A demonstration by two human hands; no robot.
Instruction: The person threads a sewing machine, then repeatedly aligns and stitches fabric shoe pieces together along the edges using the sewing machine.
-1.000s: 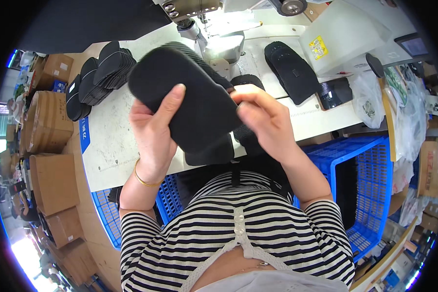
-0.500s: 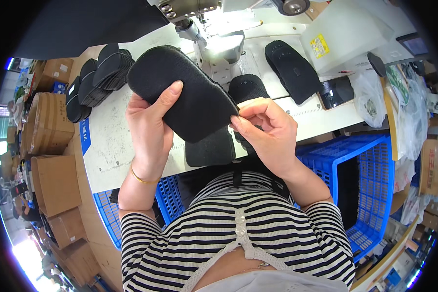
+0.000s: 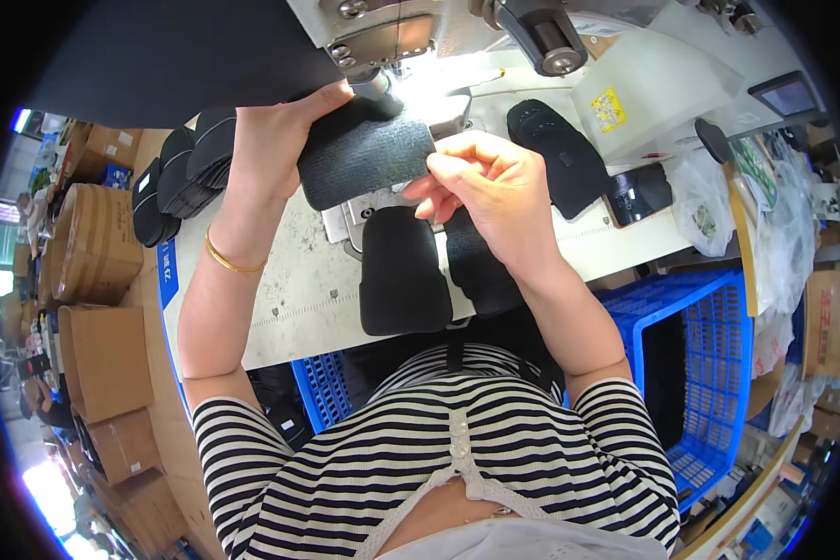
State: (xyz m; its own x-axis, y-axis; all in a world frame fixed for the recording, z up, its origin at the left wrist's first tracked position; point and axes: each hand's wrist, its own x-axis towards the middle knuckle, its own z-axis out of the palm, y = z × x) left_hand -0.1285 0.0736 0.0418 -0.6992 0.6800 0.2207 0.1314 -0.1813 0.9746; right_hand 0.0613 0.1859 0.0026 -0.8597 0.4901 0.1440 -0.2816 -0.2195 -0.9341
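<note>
Both my hands hold one black fabric shoe piece (image 3: 364, 154) just below the lit head of a sewing machine (image 3: 392, 42). My left hand (image 3: 271, 140) grips its left end from behind, thumb up near the needle area. My right hand (image 3: 485, 182) pinches its right edge between thumb and fingers. Two more black pieces (image 3: 403, 271) lie flat on the white worktable (image 3: 289, 299) under my hands, one hanging over the front edge.
A stack of black pieces (image 3: 182, 173) sits at the table's left end. Another black sole-shaped piece (image 3: 555, 154) lies to the right beside a white box (image 3: 653, 89). Blue plastic crates (image 3: 709, 364) stand below the table. Cardboard boxes (image 3: 93, 308) line the left.
Both hands have carried the black piece up and away from my body to the sewing machine head. The piece now looks folded shorter, and the two lower pieces are uncovered.
</note>
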